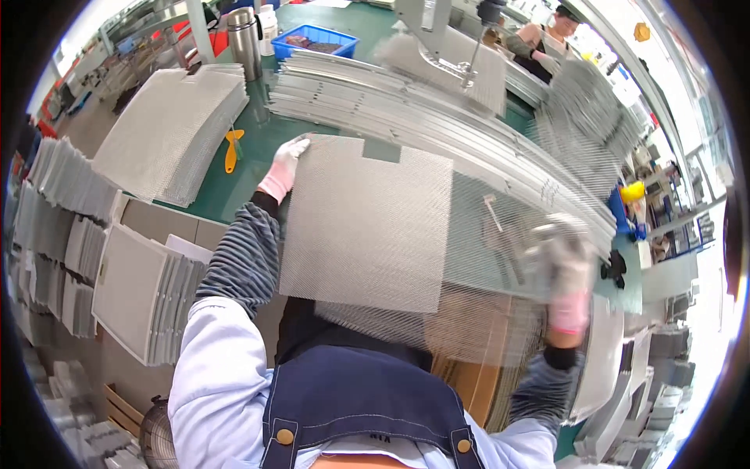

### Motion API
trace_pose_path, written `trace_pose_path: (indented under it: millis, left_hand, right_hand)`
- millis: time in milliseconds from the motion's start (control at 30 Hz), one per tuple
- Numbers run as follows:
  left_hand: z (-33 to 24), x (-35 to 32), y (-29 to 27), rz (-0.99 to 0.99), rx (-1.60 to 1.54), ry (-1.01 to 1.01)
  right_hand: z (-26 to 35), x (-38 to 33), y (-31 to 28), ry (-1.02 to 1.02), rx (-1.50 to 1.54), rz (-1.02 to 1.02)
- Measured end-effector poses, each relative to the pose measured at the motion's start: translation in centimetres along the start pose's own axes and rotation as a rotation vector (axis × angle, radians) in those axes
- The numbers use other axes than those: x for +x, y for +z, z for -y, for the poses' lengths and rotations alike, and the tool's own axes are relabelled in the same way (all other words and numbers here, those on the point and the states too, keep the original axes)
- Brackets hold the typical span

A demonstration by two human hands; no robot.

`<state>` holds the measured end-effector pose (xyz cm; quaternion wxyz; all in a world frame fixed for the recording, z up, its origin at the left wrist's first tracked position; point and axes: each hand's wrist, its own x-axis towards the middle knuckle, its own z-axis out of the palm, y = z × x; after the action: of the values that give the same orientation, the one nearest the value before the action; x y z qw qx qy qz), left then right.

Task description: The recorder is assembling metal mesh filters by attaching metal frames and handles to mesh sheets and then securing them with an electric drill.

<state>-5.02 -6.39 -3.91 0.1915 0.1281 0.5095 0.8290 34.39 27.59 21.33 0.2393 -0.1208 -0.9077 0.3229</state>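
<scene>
My left hand, in a white and pink glove, grips the upper left edge of a square grey metal mesh panel. The panel has a rectangular notch in its top edge and lies partly over the near edge of the green table. A thin see-through mesh sheet, blurred, spreads from behind the panel toward my right hand. That gloved hand is raised at the right and smeared by motion; its fingers cannot be made out. A hammer-like tool shows faintly through the sheet.
Long metal strips lie stacked across the green table. Mesh panels are piled at left, with an orange tool beside them. Farther back stand a steel flask and blue bin. A co-worker is beyond.
</scene>
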Motion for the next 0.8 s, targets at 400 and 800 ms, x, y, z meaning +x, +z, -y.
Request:
trace_pose_path:
  millis: [400, 800]
  left_hand:
    - [-2.6, -1.5, 4.7, 0.084, 0.523, 0.291]
    - [-3.9, -0.9, 8.5, 0.048, 0.245, -0.009]
  right_hand:
    - [-7.0, 4.9, 17.3, 0.677, 0.893, 0.319]
    - [-10.9, 5.1, 16.8, 0.749, 0.881, 0.349]
